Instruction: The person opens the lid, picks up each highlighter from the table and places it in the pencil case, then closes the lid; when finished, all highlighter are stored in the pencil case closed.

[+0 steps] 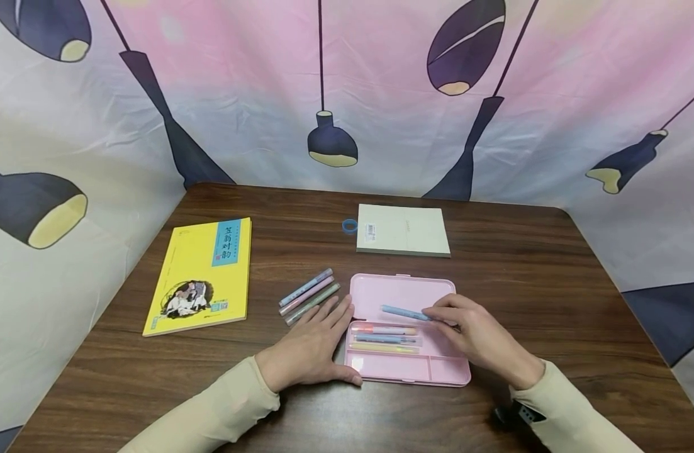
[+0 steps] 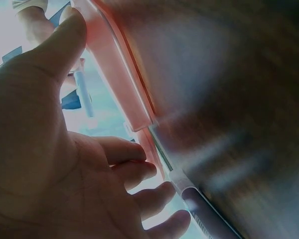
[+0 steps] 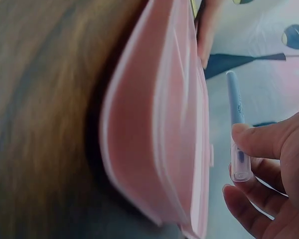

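Note:
My right hand (image 1: pixel 474 330) pinches a light blue marker (image 3: pixel 235 102) with a clear cap between thumb and fingers, holding it above the pink pencil case (image 1: pixel 451 374). The case lies unfolded on the table, lid away from me. Inside its near half are several markers, among them an orange-and-white one (image 1: pixel 383 329), a blue one (image 1: pixel 385 339) and a yellow one (image 1: pixel 383 348). My left hand (image 1: pixel 309 352) is spread with straight fingers along the left side of the case. Its fingertips are right by three markers (image 1: pixel 307 296) lying side by side on the table.
A yellow book (image 1: pixel 202 277) lies on the left of the brown wooden table (image 1: pixel 528 264). At the back, a pale notebook (image 1: pixel 403 229) has a small blue ring (image 1: pixel 349 226) beside it. Patterned cloth (image 1: pixel 267 94) hangs behind the table.

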Available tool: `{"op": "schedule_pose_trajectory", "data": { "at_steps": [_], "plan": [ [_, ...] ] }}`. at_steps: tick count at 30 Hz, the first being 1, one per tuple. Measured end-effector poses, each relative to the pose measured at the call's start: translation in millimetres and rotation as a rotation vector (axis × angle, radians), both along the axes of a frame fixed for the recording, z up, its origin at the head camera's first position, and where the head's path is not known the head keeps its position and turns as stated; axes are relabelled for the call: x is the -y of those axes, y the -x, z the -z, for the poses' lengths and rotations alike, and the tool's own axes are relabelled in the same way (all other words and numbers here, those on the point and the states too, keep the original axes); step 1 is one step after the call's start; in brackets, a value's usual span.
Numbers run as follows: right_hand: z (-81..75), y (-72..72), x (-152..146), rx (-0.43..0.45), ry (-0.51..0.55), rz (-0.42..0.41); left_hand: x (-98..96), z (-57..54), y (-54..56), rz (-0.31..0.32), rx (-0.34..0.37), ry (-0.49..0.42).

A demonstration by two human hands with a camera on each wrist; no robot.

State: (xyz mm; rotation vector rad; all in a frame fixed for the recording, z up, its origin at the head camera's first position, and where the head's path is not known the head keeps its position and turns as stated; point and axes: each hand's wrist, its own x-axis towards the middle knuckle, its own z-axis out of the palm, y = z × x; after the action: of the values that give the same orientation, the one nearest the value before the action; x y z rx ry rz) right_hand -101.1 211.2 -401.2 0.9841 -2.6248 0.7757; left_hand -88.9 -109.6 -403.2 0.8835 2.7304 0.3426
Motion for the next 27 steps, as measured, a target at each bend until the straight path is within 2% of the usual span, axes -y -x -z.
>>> {"op": "schedule_pose_trajectory", "data": {
  "at_steps": [11,14,19,27],
  "plan": [
    [10.2,-2.2,23,0.153,-0.058,-0.037,-0.1,0.0,-0.5,-0.002,0.002,-0.001],
    [12.1,-1.6,27,0.151,-0.06,-0.062,-0.2,0.0,-0.3,-0.004,0.002,-0.002],
    [14.2,1.2,32,0.098,-0.068,-0.104,-0.2,-0.1,-0.4,-0.003,0.001,-0.001],
    [14.4,1.7,37,0.082,-0.104,-0.11,-0.1,-1.2,-0.5,0.0,-0.002,0.0]
  ]
}}
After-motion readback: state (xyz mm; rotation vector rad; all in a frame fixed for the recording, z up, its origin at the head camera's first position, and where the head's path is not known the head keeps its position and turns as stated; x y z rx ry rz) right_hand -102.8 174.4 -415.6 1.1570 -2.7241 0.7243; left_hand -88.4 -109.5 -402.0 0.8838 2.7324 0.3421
